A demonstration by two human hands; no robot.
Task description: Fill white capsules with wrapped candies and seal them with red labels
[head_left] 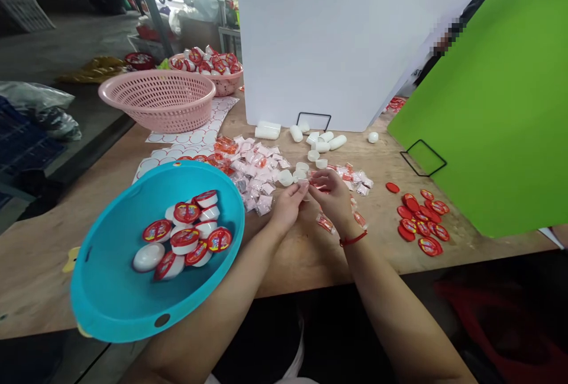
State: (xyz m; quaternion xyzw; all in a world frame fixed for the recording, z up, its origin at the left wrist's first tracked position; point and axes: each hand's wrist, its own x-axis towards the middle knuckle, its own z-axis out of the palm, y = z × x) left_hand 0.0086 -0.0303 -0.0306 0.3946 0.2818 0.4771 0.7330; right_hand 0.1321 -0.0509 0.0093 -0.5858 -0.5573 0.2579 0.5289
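My left hand (pixel 287 205) and my right hand (pixel 331 193) meet over the middle of the wooden table, fingertips pinched close together. A small pale piece shows at the left fingertips; what each hand holds is mostly hidden by the fingers. Just beyond them sit several white plastic cups (pixel 302 167). To the left of my hands lies a heap of small pink-and-white packets (pixel 257 172). Red-and-clear packets (pixel 326 222) lie below and beside my right hand, which has a red bracelet at the wrist. Round red lids (pixel 419 215) are scattered farther right.
A blue basin (pixel 106 283) with several red-topped white tubs (pixel 185 241) stands at left. Behind it are a pink basket (pixel 164 100) and a filled pink basket (pixel 227 84). White (pixel 328 41) and green (pixel 497 118) boards stand upright behind and right. Stacked white cups (pixel 267 130) lie near the white board.
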